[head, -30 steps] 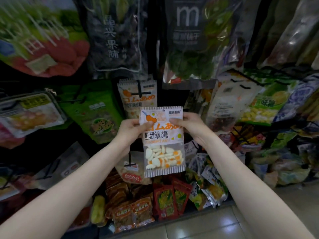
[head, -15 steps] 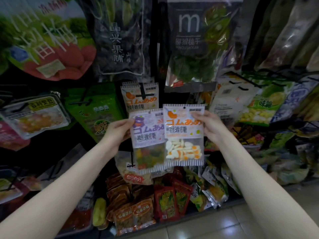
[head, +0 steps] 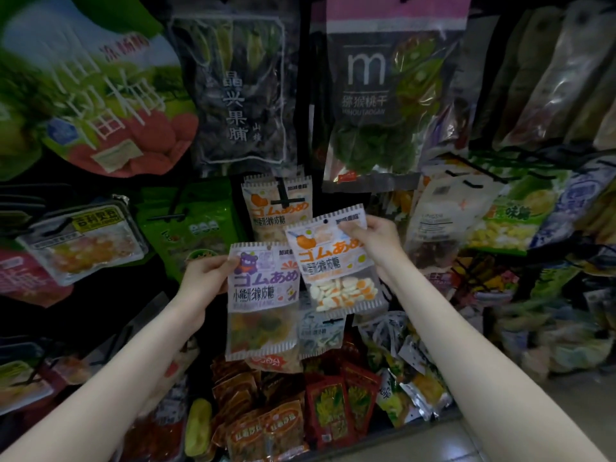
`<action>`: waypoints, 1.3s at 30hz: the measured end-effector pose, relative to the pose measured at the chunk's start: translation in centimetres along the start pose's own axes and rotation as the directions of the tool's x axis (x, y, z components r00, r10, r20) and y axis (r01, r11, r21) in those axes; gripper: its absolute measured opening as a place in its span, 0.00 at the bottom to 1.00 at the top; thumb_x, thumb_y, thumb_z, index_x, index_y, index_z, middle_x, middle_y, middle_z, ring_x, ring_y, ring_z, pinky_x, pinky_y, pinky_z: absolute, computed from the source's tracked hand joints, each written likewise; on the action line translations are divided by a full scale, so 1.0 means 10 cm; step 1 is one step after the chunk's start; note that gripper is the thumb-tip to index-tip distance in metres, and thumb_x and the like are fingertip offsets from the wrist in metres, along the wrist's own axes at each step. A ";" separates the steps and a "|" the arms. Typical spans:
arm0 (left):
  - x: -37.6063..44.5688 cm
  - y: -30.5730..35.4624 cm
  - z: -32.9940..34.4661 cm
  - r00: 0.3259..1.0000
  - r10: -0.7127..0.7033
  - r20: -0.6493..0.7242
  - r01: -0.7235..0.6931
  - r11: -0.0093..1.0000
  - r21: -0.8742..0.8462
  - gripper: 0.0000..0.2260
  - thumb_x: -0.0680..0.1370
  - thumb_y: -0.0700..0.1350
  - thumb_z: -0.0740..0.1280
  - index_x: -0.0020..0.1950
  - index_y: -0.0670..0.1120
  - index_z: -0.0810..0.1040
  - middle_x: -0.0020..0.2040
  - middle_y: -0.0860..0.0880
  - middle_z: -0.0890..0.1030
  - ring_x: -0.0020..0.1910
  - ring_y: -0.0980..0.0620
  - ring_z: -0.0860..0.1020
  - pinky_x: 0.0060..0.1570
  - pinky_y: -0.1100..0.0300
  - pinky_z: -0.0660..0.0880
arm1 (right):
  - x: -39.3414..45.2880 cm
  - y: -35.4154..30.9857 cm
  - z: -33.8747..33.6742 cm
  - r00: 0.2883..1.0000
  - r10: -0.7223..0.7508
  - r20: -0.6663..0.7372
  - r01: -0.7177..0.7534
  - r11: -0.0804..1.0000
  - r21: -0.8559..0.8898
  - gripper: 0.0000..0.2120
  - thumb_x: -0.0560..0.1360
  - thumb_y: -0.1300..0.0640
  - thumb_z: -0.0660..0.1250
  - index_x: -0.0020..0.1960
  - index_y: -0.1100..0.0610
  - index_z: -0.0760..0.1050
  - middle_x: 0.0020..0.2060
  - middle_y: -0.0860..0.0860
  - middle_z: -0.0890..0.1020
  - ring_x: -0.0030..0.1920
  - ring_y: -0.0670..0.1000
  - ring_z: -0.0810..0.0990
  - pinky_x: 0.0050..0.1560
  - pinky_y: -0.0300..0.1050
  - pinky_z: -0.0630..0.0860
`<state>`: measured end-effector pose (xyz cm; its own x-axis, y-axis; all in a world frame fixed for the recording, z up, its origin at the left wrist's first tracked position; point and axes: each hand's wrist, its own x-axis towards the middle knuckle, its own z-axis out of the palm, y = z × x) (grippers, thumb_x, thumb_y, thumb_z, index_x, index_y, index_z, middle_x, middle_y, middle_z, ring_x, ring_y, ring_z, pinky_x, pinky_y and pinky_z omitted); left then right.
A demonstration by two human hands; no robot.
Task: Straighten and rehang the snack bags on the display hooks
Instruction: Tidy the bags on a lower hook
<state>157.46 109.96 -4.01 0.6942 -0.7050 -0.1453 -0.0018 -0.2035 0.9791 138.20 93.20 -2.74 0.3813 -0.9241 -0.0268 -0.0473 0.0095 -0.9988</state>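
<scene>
My left hand [head: 208, 276] pinches the upper left edge of a purple-printed gummy bag [head: 263, 298] that hangs upright in front of the rack. My right hand [head: 373, 236] pinches the top right corner of an orange-printed gummy bag [head: 333, 265], which is tilted, overlaps the purple bag's right side and has a hang hole near its top. Just behind and above, a matching orange bag [head: 273, 208] hangs on a black display hook [head: 286, 196]. A pale bag [head: 321, 331] hangs on a lower hook under my right hand.
Large fruit-snack bags hang above: a green and red one [head: 100, 95], a dark one [head: 240, 95] and a kiwi one [head: 390, 95]. A green pouch [head: 196, 228] and a clear tray pack [head: 83, 241] hang left. Red and orange sachets [head: 300, 411] are piled below. Tiled floor [head: 450, 441] lies at bottom right.
The two bags have come apart: my right hand has carried the orange bag up and to the right and tilted it, while my left hand keeps the purple bag lower.
</scene>
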 end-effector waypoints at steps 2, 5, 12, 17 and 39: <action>-0.02 -0.01 -0.10 1.000 0.012 -0.022 -0.011 0.999 0.041 0.08 0.78 0.43 0.65 0.40 0.44 0.79 0.39 0.47 0.81 0.37 0.51 0.79 0.37 0.60 0.74 | 0.02 -0.03 0.22 1.000 -0.015 0.006 0.015 1.000 0.008 0.07 0.70 0.53 0.73 0.46 0.54 0.81 0.50 0.56 0.83 0.52 0.56 0.81 0.58 0.58 0.76; -0.02 -0.04 -0.22 0.999 0.018 -0.043 -0.014 0.997 0.074 0.08 0.78 0.44 0.65 0.40 0.45 0.79 0.39 0.48 0.81 0.39 0.50 0.79 0.42 0.58 0.75 | 0.04 -0.07 0.48 0.999 -0.037 0.016 0.037 0.998 0.046 0.11 0.70 0.53 0.73 0.46 0.61 0.81 0.46 0.60 0.83 0.49 0.58 0.82 0.56 0.60 0.77; -0.01 -0.09 -0.35 0.996 0.062 -0.062 -0.050 0.983 0.178 0.09 0.78 0.44 0.65 0.39 0.46 0.80 0.40 0.47 0.82 0.39 0.51 0.79 0.45 0.55 0.74 | 0.01 -0.07 0.69 0.999 -0.046 0.013 0.044 0.992 0.122 0.04 0.72 0.55 0.72 0.42 0.56 0.80 0.44 0.58 0.84 0.47 0.59 0.82 0.52 0.58 0.78; -0.01 -0.14 -0.43 0.996 0.050 -0.080 -0.034 0.981 0.191 0.09 0.78 0.45 0.65 0.47 0.41 0.80 0.41 0.44 0.82 0.40 0.46 0.80 0.44 0.52 0.75 | -0.04 -0.11 0.67 0.995 -0.093 0.044 0.085 0.985 0.150 0.02 0.72 0.57 0.71 0.42 0.55 0.81 0.43 0.56 0.84 0.45 0.56 0.83 0.48 0.53 0.79; -0.04 -0.11 -0.50 0.992 0.130 0.009 -0.129 0.973 0.190 0.09 0.78 0.47 0.65 0.42 0.45 0.81 0.43 0.45 0.83 0.46 0.47 0.81 0.53 0.49 0.76 | -0.16 -0.23 0.74 0.990 -0.048 -0.136 0.060 0.994 0.086 0.14 0.70 0.51 0.73 0.41 0.61 0.75 0.49 0.70 0.77 0.43 0.61 0.79 0.48 0.54 0.75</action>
<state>160.79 113.91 -4.28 0.6813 -0.7317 -0.0185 -0.2279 -0.2361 0.9446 144.50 97.52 -0.71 0.2540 -0.9668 0.0265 0.0555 -0.0127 -0.9984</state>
